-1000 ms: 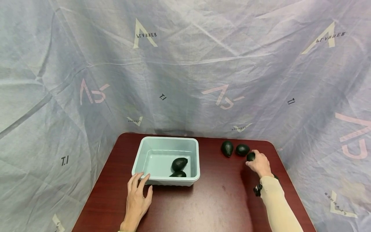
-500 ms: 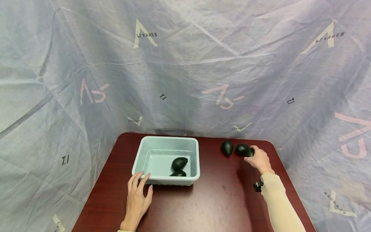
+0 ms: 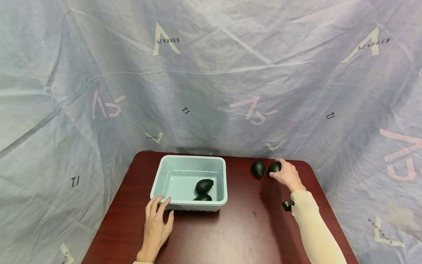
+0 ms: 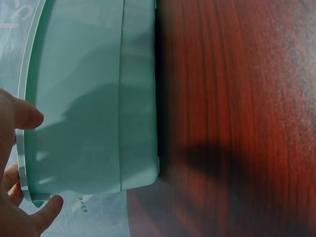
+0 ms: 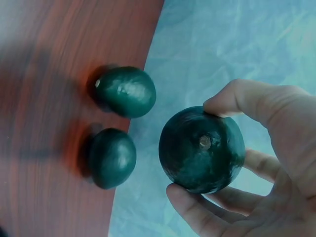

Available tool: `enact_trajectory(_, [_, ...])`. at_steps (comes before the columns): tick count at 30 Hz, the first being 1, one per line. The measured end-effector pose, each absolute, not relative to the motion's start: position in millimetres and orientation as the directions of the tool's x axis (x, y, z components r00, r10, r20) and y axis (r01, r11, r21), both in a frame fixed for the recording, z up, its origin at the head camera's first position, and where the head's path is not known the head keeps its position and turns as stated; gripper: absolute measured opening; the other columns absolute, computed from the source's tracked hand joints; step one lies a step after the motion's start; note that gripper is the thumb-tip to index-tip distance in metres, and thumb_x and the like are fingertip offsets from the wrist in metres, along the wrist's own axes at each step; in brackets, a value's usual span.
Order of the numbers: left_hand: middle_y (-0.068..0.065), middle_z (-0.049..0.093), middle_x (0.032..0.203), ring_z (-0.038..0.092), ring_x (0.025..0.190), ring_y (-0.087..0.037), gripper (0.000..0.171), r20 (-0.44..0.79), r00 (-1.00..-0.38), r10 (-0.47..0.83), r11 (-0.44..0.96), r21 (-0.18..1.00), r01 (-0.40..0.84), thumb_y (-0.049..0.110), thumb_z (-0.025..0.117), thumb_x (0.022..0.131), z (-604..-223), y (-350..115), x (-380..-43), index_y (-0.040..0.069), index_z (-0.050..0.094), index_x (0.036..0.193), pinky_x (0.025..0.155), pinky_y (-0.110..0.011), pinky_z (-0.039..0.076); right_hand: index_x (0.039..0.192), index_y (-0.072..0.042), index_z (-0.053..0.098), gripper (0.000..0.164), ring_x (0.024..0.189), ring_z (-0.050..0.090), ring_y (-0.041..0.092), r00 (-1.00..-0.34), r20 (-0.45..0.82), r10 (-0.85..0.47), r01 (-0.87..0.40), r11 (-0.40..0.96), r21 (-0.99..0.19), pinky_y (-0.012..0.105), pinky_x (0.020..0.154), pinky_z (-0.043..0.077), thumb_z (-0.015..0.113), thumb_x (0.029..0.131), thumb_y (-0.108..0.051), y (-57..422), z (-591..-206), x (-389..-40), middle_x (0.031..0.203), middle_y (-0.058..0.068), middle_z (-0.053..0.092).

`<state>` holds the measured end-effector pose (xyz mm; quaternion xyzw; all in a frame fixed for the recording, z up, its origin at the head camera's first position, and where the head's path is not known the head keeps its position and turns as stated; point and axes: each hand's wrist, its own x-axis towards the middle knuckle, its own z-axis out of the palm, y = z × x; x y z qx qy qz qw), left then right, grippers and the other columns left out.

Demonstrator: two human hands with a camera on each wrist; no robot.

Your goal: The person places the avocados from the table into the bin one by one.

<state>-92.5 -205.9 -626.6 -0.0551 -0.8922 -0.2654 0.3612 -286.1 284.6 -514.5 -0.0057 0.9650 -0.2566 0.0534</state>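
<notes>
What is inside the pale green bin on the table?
In the right half of the pale green bin, a farther avocado shows; a nearer avocado shows only its top, the rest covered by the near wall. Anything else close behind that wall would be hidden.

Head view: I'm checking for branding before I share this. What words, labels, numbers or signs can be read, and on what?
"PLANNER": hanging cloth, upper left and upper right, letters flipped.
"T.I": the cloth, in three places.
Pink marks on the cloth: stylised; letters uncertain.
Small print on the cloth's lower yellow marks: too small or blurred.
Box and avocados: no readable text.
</notes>
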Motion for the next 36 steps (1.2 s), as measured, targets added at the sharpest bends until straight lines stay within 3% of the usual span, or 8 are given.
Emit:
enact_trajectory(14, [-0.019, 0.063, 0.139, 0.047, 0.139, -0.044, 0.050, 0.652, -0.749, -0.114, 0.855, 0.449, 0.260, 0.003, 0.084, 0.080, -627, -205, -91, 0.008, 0.074, 0.129, 0.093, -0.049, 0.050, 0.162, -0.008, 0.042, 0.075, 0.143, 0.044, 0.059, -0.979, -0.118, -0.164, -0.076, 0.839, -0.538, 0.073, 0.107, 0.046, 0.074, 0.096, -0.028, 238, -494, -296, 0.164, 0.031, 0.041])
enact_trajectory(21, [-0.019, 0.063, 0.139, 0.048, 0.139, -0.044, 0.053, 0.659, -0.743, -0.112, 0.857, 0.443, 0.264, 0.002, 0.086, 0.078, -626, -204, -92, 0.008, 0.074, 0.129, 0.093, -0.046, 0.049, 0.161, -0.012, 0.043, 0.074, 0.151, 0.034, 0.058, -0.970, -0.128, -0.209, -0.102, 0.820, -0.564, 0.075, 0.111, 0.041, 0.074, 0.096, -0.028, 213, -484, -300, 0.166, 0.026, 0.040])
enact_trajectory(28, [-0.021, 0.063, 0.138, 0.048, 0.138, -0.046, 0.054, 0.668, -0.736, -0.109, 0.850, 0.447, 0.279, 0.000, 0.085, 0.078, -626, -203, -92, 0.008, 0.074, 0.129, 0.097, -0.045, 0.044, 0.160, -0.016, 0.046, 0.072, 0.147, 0.044, 0.052, -0.962, -0.125, -0.241, -0.124, 0.799, -0.589, 0.070, 0.108, 0.047, 0.074, 0.094, -0.029, 186, -478, -299, 0.165, 0.023, 0.044])
enact_trajectory(36, [-0.021, 0.063, 0.139, 0.047, 0.140, -0.044, 0.052, 0.648, -0.753, -0.112, 0.854, 0.451, 0.260, 0.002, 0.084, 0.080, -625, -203, -91, 0.009, 0.073, 0.130, 0.093, -0.048, 0.049, 0.156, -0.018, 0.051, 0.071, 0.140, 0.054, 0.045, -0.962, -0.072, -0.262, -0.167, 0.779, -0.605, 0.063, 0.104, 0.051, 0.076, 0.090, -0.029, 154, -471, -298, 0.159, 0.018, 0.053])
